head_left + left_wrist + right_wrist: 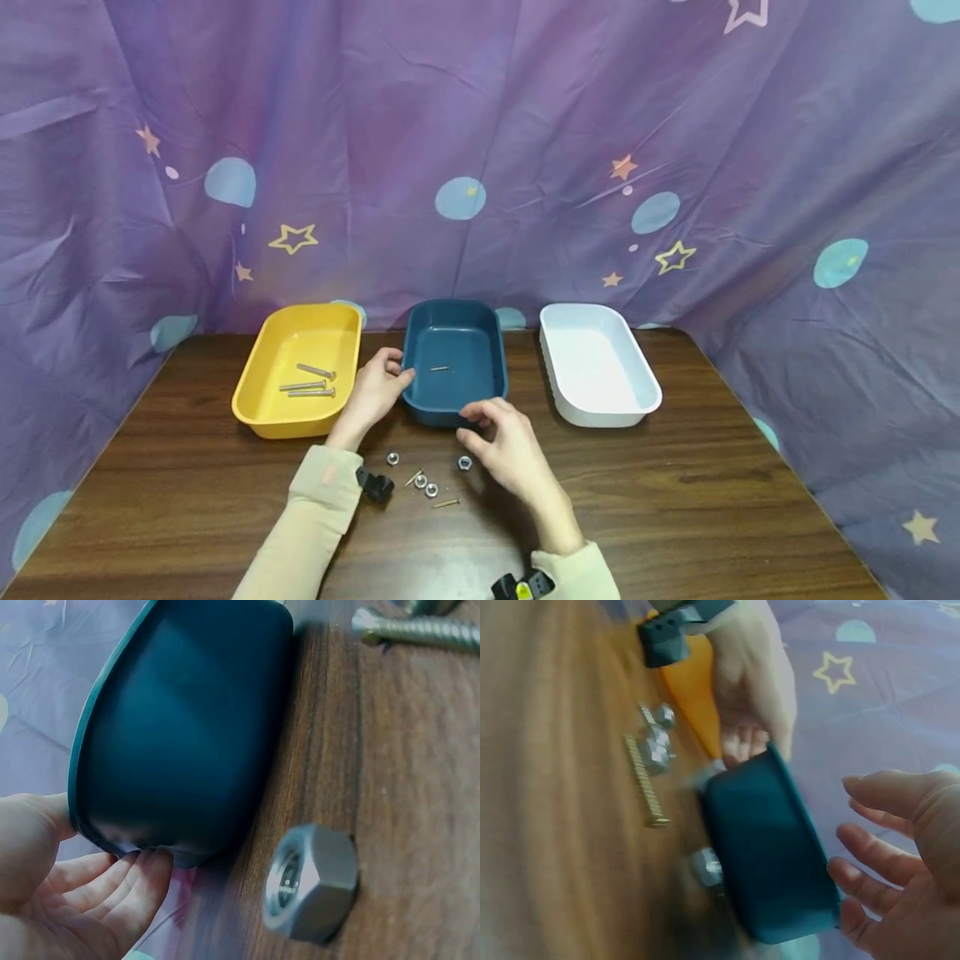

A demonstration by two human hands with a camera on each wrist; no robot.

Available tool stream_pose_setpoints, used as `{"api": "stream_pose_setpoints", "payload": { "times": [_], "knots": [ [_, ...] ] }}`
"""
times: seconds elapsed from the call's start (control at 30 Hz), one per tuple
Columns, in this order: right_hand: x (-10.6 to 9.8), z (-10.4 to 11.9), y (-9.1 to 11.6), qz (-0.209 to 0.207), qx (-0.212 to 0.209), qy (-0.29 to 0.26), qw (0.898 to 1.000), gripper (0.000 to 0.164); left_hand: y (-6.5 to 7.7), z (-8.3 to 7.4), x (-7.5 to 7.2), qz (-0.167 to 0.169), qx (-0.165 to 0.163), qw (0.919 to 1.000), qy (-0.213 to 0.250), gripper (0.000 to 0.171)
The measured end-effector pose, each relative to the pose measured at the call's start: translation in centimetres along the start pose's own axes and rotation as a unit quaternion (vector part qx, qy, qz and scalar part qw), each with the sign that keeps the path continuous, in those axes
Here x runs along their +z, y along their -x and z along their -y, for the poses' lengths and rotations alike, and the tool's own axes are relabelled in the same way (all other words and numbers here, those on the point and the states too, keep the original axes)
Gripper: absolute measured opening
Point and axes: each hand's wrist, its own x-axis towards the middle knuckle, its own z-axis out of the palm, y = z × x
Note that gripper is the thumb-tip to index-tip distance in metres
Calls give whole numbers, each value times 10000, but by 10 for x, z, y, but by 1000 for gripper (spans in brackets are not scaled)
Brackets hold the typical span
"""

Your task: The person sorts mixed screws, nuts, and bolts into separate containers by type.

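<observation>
Right forearm (555,512): entering at the near edge, right of centre, slanting far and left, with a black wrist camera (521,586) strapped on.
Left forearm (303,521): slanting far and right from the near left.
Gold screws (446,503): two, lying between the forearms on the wooden table (697,508).
Nuts (431,490): four, strewn around the screws.
Right hand (506,442): released, with thumb and fingers spread and loosely bent, beside the near right corner of the blue tray (457,387); cannot tell whether touching.
Left hand (375,387): grasping the tray's left side, with thumb at the rim and fingers against the outer wall.
Blue tray: at the table's far middle, holding one small screw (440,368).
Yellow tray (281,429): far left, containing three bolts (303,386).
White tray (600,371): far right.
Purple curtain (480,100): hanging farthest.
</observation>
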Motion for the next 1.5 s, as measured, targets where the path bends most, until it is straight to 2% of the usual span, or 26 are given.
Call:
{"api": "stream_pose_setpoints", "payload": {
  "times": [0.17,0.43,0.73,1.0,1.27,1.5],
  "knots": [
    [8,-2,17,273,180,-16,9995,22,1,1,0,19,14,10000,-7,41],
    [16,-5,39,436,273,21,9987,19,0,0,0,-7,57,10000,-33,42],
    [17,-5,48,937,191,74,9954,16,-1,1,-2,-1,-5,10000,-18,42],
    [18,-8,51,1274,33,421,9910,16,2,0,-2,-110,218,9997,62,40],
    [18,-10,52,1503,159,697,9860,15,0,1,0,-37,53,10000,30,42],
    [21,-8,52,1533,342,728,9849,16,-1,2,-1,-39,72,10000,13,42]
  ]
}}
